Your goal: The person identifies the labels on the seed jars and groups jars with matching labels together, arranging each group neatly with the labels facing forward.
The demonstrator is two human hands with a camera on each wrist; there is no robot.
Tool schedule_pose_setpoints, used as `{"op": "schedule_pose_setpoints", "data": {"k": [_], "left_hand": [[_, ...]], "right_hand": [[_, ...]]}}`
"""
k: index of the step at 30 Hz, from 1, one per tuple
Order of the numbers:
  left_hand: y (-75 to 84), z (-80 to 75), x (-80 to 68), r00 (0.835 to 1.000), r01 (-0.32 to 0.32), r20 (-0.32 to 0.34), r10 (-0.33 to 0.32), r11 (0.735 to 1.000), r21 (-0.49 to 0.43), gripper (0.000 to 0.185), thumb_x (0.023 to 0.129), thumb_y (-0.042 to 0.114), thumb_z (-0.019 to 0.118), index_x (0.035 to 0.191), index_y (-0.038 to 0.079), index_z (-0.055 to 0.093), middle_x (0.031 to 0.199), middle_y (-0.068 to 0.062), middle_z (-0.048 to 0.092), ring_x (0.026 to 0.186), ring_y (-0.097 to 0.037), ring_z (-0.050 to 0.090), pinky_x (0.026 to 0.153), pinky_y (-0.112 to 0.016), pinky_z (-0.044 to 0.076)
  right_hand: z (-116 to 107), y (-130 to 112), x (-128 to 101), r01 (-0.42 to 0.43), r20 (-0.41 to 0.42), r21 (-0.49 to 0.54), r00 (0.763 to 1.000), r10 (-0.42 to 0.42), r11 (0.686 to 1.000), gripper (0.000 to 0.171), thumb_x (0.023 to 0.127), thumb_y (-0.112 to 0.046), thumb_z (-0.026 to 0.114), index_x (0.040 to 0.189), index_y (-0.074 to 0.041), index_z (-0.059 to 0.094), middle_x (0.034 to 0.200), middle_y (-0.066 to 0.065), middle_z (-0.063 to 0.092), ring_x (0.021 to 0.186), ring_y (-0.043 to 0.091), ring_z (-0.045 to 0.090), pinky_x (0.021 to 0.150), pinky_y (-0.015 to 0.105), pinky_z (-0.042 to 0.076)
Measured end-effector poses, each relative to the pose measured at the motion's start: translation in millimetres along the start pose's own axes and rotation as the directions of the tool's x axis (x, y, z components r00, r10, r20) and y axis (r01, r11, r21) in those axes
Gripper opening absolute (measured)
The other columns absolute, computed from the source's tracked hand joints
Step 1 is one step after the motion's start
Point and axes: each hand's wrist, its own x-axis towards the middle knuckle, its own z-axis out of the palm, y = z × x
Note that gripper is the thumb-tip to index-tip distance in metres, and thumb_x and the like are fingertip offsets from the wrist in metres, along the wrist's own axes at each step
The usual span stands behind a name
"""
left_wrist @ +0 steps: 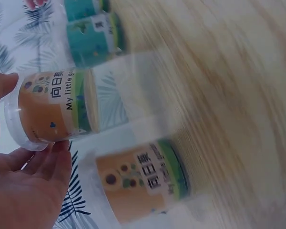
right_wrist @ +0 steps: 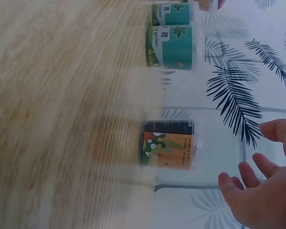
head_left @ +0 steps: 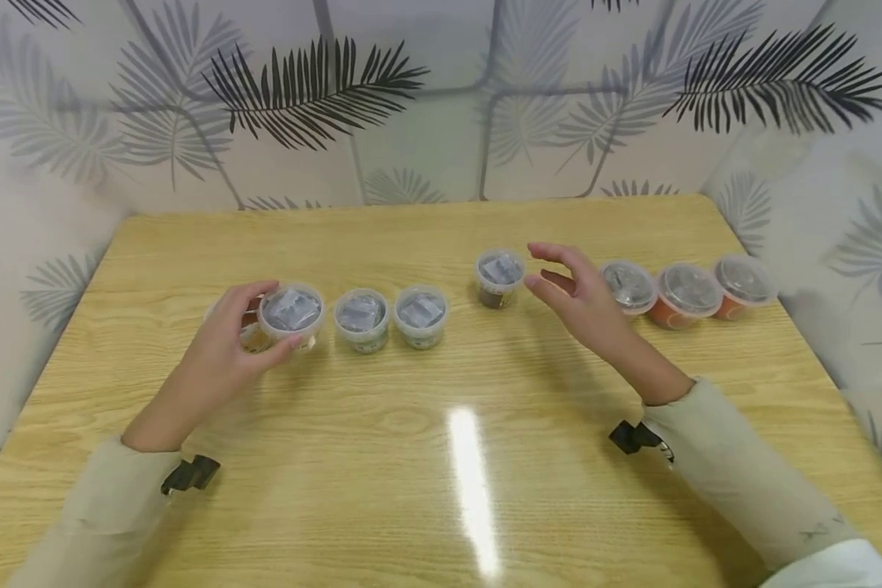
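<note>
My left hand (head_left: 268, 317) grips a small clear-lidded cup (head_left: 291, 312) at the left end of a row on the wooden table (head_left: 441, 457). In the left wrist view this cup (left_wrist: 52, 109) has an orange label and lies against my fingers (left_wrist: 62, 157). A second orange-labelled cup (left_wrist: 140, 179) stands beside it, mostly hidden behind my hand in the head view. My right hand (head_left: 540, 265) hovers open with relaxed fingers just right of a dark-labelled cup (head_left: 498, 278), not touching it. The right wrist view shows that cup (right_wrist: 169, 144) apart from my fingertips (right_wrist: 229, 183).
Two teal-labelled cups (head_left: 362, 318) (head_left: 421, 314) stand between my hands. Three orange cups (head_left: 628, 286) (head_left: 687, 294) (head_left: 742, 286) line up at the right, near the table edge. A leaf-patterned wall (head_left: 441, 98) closes the back and sides.
</note>
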Motion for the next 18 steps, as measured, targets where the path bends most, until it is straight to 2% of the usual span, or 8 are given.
{"op": "schedule_pose_setpoints", "data": {"k": [6,11,18], "left_hand": [[-13.7,-0.7,7.6,0.998,-0.003,0.067,-0.004,0.994,0.11,0.072,0.082,0.032,0.072,0.135,-0.002,0.038,0.132,-0.02,0.04,0.117,-0.033,0.041,0.092,-0.051,0.042],[-19.2,0.0,8.6,0.995,-0.014,0.099,-0.003,0.984,0.175,0.07,0.082,0.035,0.071,0.134,-0.002,0.041,0.132,-0.021,0.044,0.121,-0.038,0.04,0.096,-0.055,0.035],[-22.4,2.1,10.8,0.997,-0.029,0.082,0.01,0.974,0.226,0.069,0.081,0.034,0.072,0.132,-0.002,0.045,0.13,-0.021,0.047,0.122,-0.039,0.037,0.099,-0.06,0.025]], "right_hand": [[4,-10,4,-0.032,0.05,-0.061,0.998,0.035,0.998,0.045,0.091,-0.003,0.057,0.132,0.007,0.041,0.133,0.021,0.036,0.126,0.034,0.032,0.104,0.048,0.031],[5,8,10,-0.057,0.092,-0.084,0.994,0.064,0.995,0.049,0.092,-0.008,0.058,0.136,0.005,0.038,0.136,0.019,0.031,0.129,0.034,0.027,0.105,0.049,0.03],[6,31,16,-0.077,0.14,-0.121,0.986,0.094,0.99,0.054,0.093,-0.021,0.059,0.139,-0.005,0.036,0.138,0.013,0.028,0.129,0.029,0.025,0.104,0.045,0.033]]}}
